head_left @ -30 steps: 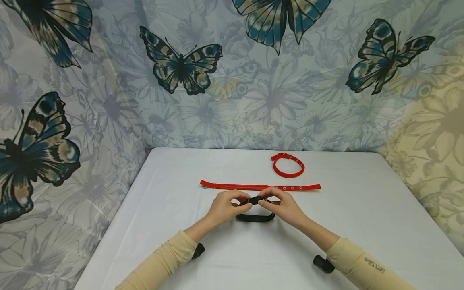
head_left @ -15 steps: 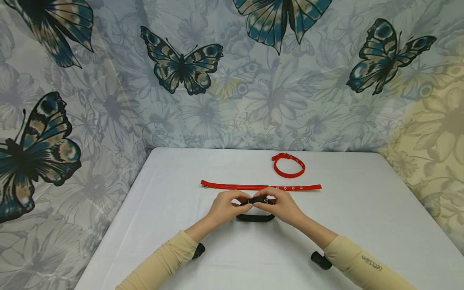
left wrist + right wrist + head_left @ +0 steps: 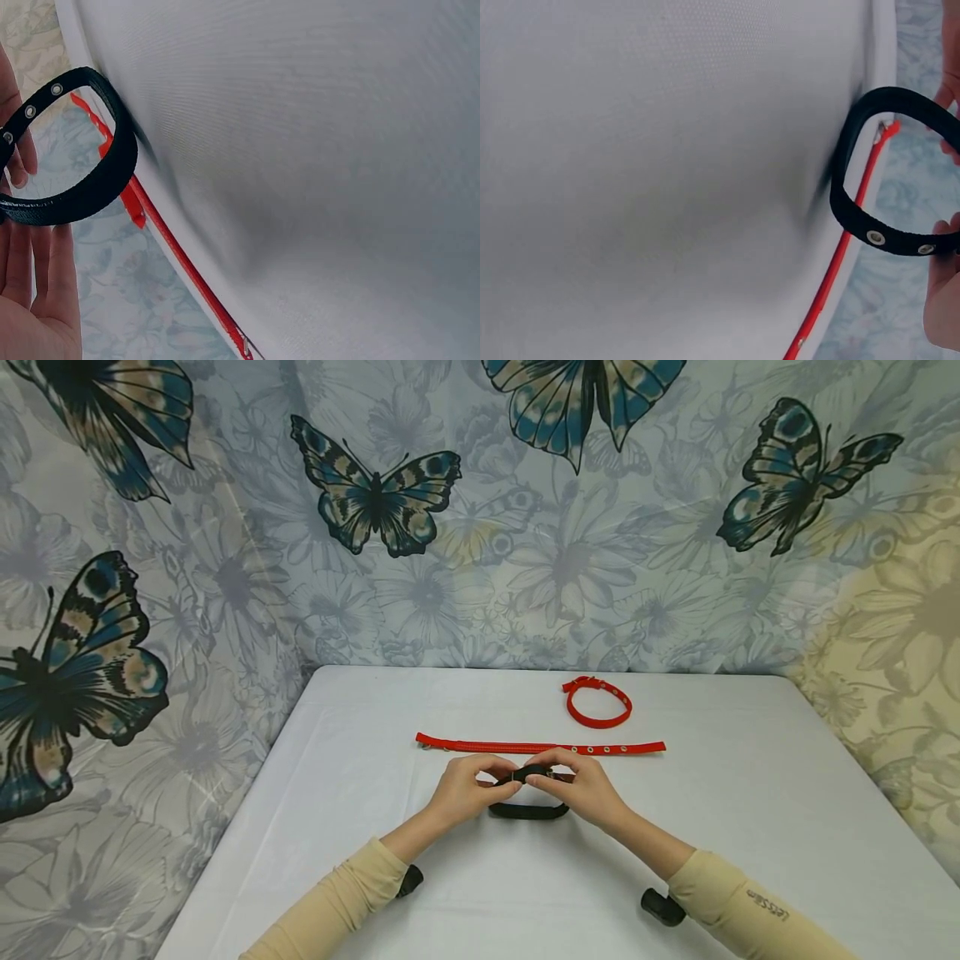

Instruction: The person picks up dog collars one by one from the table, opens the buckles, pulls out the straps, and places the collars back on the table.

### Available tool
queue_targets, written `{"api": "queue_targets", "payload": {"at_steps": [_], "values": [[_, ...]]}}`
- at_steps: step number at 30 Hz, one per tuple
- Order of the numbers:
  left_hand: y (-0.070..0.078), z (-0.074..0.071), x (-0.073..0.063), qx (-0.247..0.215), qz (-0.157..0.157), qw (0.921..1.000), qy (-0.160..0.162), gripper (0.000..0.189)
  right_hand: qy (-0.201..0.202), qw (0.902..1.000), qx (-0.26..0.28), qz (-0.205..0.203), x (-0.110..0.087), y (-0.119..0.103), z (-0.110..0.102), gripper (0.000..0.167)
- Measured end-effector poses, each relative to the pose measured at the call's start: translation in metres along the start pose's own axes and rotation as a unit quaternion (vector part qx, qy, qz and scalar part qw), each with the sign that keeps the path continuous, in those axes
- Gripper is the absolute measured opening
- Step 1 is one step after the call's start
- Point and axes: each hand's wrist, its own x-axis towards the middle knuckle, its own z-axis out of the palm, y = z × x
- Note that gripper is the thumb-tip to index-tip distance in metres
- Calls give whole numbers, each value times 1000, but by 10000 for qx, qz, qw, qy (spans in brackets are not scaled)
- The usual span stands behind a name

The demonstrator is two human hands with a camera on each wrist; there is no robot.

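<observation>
One black collar (image 3: 528,812) sits in my head view at six o'clock from the straight red strap (image 3: 487,747). The left hand (image 3: 465,787) pinches its far arc from the nine o'clock side, the right hand (image 3: 588,789) from three, both nearly closed on it. I'd brace one side and work the other in small, level moves (I can't make out the fastening under that grip), keeping the eyelets (image 3: 30,112) untwisted.

The held strap (image 3: 528,812) is black, the straight strap (image 3: 517,747) red, tabletop (image 3: 750,793) white, wall (image 3: 570,568) butterfly-patterned.
</observation>
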Motion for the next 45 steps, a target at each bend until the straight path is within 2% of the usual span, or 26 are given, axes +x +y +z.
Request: {"api": "queue_targets", "payload": {"at_steps": [6, 10, 16, 21, 33, 39, 45], "values": [[-2, 0, -1, -107, -28, 9999, 123, 19, 149, 9979, 315, 539, 2, -2, 0, 24], [-5, 1, 0, -126, -115, 9996, 203, 19, 159, 9960, 466, 751, 4, -2, -2, 26], [-6, 1, -1, -80, -166, 9996, 198, 19, 92, 9969, 281, 729, 5, -3, -4, 29], [-6, 0, -1, -1, -184, 9995, 250, 18, 248, 9980, -6, 581, 3, -6, -6, 31], [-6, 2, -1, 74, -168, 9993, 337, 18, 1132, 9895, -426, 789, -1, -9, -4, 12], [-6, 2, -1, 93, -170, 9991, 366, 17, 1266, 9872, -195, 950, 0, -11, -3, 12], [-6, 3, -2, 135, -116, 9989, 428, 17, 1276, 9823, 333, 1326, 1, -13, -4, 30]]}}
